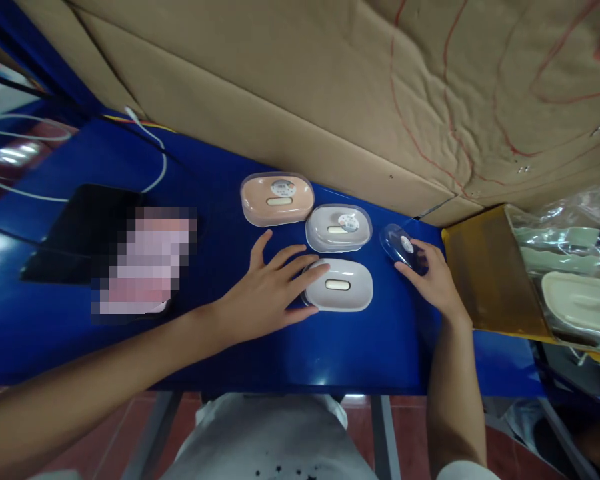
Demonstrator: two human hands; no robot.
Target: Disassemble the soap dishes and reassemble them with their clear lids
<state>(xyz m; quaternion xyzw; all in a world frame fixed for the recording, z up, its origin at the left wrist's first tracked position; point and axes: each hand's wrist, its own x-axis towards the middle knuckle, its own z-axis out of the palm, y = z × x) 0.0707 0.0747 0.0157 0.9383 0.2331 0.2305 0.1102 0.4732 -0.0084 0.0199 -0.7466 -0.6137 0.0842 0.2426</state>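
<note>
My left hand [275, 283] has its fingers spread, with some fingertips at the left edge of an uncovered white soap dish [347, 299]. That dish lies on the blue table and shows an oval slot in its middle. In my right hand [433, 273] is a clear plastic lid [397, 247] with a round sticker, tilted and gripped between thumb and fingers. Just behind the uncovered dish sits a second white soap dish [325, 239] under a clear lid with a sticker. A peach soap dish [255, 203], lidded too, stands at the back left.
A cardboard box [495, 267] at the right holds pale green and cream plastic pieces in clear wrap. Brown cardboard [300, 93] lines the back. On the left are a black flat object [75, 233], a blurred-out phone-like item [150, 260] and a white cable [164, 163].
</note>
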